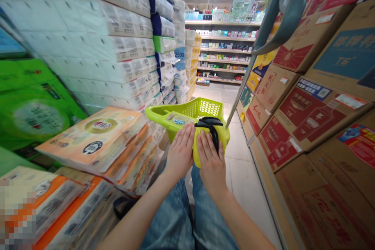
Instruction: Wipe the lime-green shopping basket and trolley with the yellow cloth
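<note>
A lime-green shopping basket (175,119) with slotted walls stands in front of my legs. A long grey pull handle (278,11) rises from its right side toward the upper right. At the basket's near end is a rounded yellow surface (197,156) with black loops (215,131) over it; whether it is a bag or part of the basket I cannot tell. My left hand (181,146) rests with straight fingers against the near rim and the yellow surface's left side. Flat on the yellow surface lies my right hand (210,160), fingers stretched beside the black loops. Both thumbs are mostly hidden.
Tissue packs (96,129) are stacked close on the left, with taller white packs (125,47) behind. Cardboard cartons (310,113) line the right side. A tiled floor (243,179) runs between them toward stocked shelves (225,50) at the back.
</note>
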Demonstrator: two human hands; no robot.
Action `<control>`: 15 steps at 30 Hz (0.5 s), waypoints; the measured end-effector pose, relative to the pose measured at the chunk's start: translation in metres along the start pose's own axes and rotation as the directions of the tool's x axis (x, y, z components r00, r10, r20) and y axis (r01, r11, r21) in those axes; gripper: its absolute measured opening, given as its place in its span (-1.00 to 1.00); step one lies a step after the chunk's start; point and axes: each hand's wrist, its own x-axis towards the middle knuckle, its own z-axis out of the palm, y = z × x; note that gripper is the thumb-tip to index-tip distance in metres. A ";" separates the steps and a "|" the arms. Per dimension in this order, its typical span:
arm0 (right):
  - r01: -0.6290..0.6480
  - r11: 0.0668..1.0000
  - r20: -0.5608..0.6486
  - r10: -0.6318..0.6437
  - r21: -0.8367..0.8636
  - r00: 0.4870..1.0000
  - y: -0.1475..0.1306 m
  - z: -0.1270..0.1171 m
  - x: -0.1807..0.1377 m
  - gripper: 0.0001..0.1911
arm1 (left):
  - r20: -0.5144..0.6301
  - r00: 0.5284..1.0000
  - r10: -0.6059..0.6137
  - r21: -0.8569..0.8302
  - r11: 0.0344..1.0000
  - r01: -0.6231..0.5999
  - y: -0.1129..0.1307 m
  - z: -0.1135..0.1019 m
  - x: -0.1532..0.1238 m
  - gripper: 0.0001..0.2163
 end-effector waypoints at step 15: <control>-0.192 0.981 -0.007 0.192 0.006 0.981 0.043 -0.025 0.001 -0.14 | -0.004 0.999 -0.035 -0.023 0.999 0.035 0.006 -0.001 0.002 -0.21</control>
